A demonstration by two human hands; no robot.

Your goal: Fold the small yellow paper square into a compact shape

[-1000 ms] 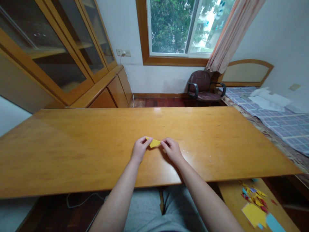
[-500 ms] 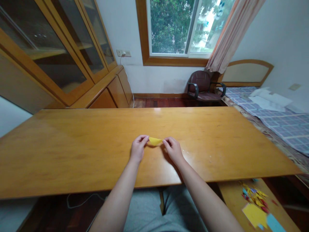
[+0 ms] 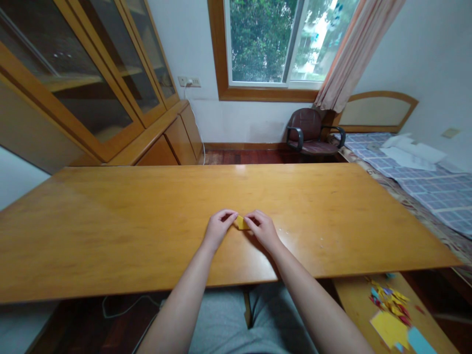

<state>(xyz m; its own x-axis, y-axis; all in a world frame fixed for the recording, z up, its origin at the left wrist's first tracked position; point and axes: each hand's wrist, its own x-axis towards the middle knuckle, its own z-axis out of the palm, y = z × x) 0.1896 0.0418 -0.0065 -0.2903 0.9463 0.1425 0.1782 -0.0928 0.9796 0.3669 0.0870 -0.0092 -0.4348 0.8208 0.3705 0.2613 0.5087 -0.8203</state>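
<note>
A small folded piece of yellow paper point(image 3: 241, 223) is held between my two hands, near the middle of the wooden table point(image 3: 147, 211). My left hand point(image 3: 220, 227) pinches its left end between thumb and fingertips. On the other side, my right hand point(image 3: 261, 228) grips the right end, its fingers covering part of the paper. Only a short yellow strip shows between the fingertips, so the exact fold is hidden.
Lower right, a drawer or lower shelf point(image 3: 354, 300) bears a heap of small coloured folded papers point(image 3: 393, 299), a yellow sheet point(image 3: 389, 328) and a blue sheet point(image 3: 420, 339). Beyond the table stand an armchair point(image 3: 308, 130) and a bed point(image 3: 424, 191); a glass-door cabinet point(image 3: 106, 152) is at left.
My hands have come closer together, the left moving right and slightly down. Less of the yellow paper shows between them, and it now looks angled rather than stretched in a long strip.
</note>
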